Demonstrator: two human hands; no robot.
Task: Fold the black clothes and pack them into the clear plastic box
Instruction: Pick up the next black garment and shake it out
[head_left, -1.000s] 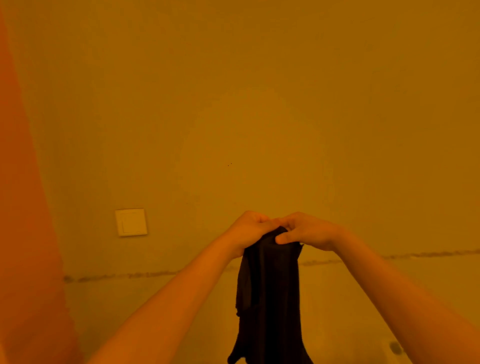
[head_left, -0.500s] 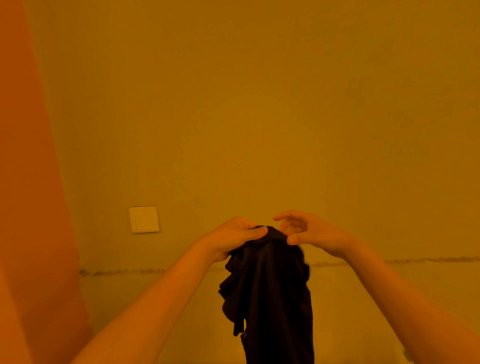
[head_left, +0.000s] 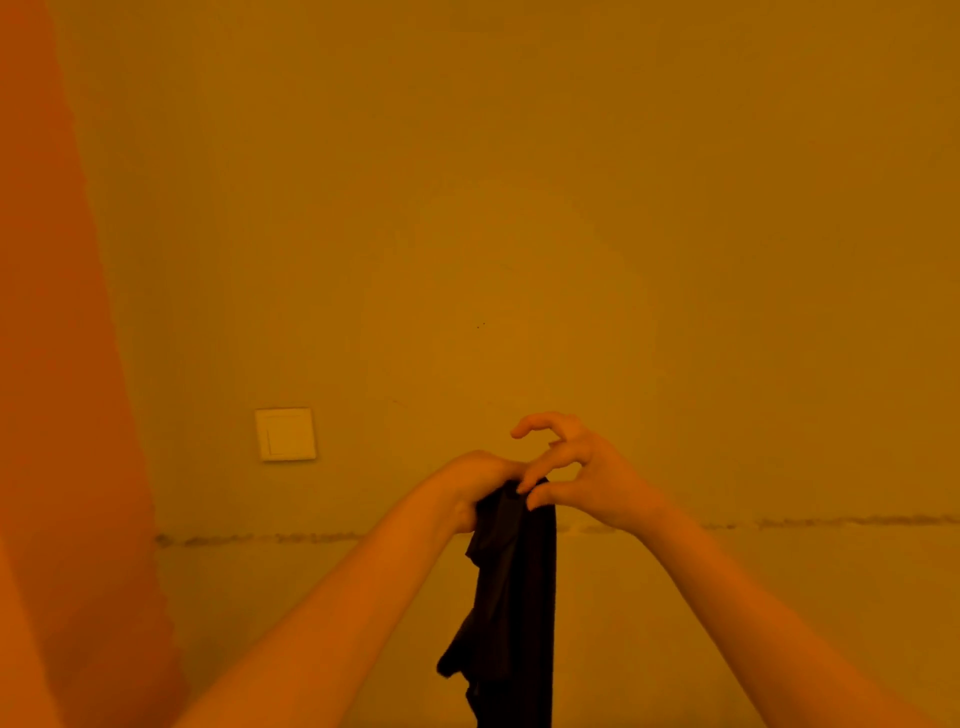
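A black garment hangs straight down in front of the wall, its lower end cut off by the frame's bottom edge. My left hand grips its bunched top edge. Right beside it, my right hand pinches the same top edge between thumb and a finger, while its other fingers are lifted and curled above. The clear plastic box is not in view.
A bare wall fills the view under orange light. A light switch sits on it to the left of my hands. A horizontal seam runs across the wall at wrist height. An orange vertical surface stands at the left.
My right hand let go of the garment's top half a second ago and now pinches it again with fingers raised. The hanging cloth has narrowed and shifted slightly.
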